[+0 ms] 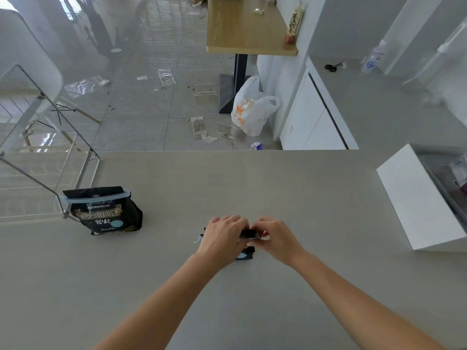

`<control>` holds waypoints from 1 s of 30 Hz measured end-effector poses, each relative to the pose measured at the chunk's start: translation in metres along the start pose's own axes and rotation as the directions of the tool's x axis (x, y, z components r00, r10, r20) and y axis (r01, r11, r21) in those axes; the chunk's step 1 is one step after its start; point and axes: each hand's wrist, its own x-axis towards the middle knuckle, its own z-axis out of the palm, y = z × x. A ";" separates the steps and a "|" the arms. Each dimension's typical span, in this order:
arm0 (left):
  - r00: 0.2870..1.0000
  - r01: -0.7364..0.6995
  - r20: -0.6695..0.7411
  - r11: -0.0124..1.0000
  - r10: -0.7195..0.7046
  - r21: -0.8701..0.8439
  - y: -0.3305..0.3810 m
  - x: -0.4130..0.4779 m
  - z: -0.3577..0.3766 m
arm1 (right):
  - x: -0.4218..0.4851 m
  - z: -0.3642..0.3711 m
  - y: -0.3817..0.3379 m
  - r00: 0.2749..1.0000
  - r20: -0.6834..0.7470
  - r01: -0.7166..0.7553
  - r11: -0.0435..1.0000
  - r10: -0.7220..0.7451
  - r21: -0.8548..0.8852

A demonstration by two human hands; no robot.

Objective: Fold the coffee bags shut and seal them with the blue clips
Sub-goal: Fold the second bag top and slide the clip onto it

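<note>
A black coffee bag (106,214) stands at the left of the grey table (290,193), its folded top held by a pale blue clip (97,197). A second black coffee bag (245,253) stands at the table's middle, mostly hidden under my hands. My left hand (222,239) covers its top from the left, fingers curled over the fold. My right hand (274,236) pinches the top from the right. A blue clip (199,240) pokes out at the left of that bag; its far end lies between my fingers.
A white box (414,198) with a clear-lidded container sits at the table's right edge. A metal wire rack (50,173) stands beyond the left corner. Past the far edge lie a littered floor, a white plastic bag (250,107) and a wooden desk.
</note>
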 end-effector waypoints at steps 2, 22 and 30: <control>1.000 0.026 -0.009 0.999 -0.027 -0.040 0.007 0.001 0.005 | -0.001 0.001 0.001 1.000 -0.006 -0.008 1.000 0.008 0.019; 0.979 0.150 -0.083 0.934 -0.187 -0.325 -0.058 -0.043 -0.008 | 0.002 0.006 -0.024 0.985 -0.090 0.123 0.964 -0.147 -0.234; 0.942 0.284 0.023 0.754 -0.336 -0.592 -0.071 -0.043 0.001 | 0.030 0.043 -0.069 0.978 -0.010 0.198 0.946 -0.207 -0.258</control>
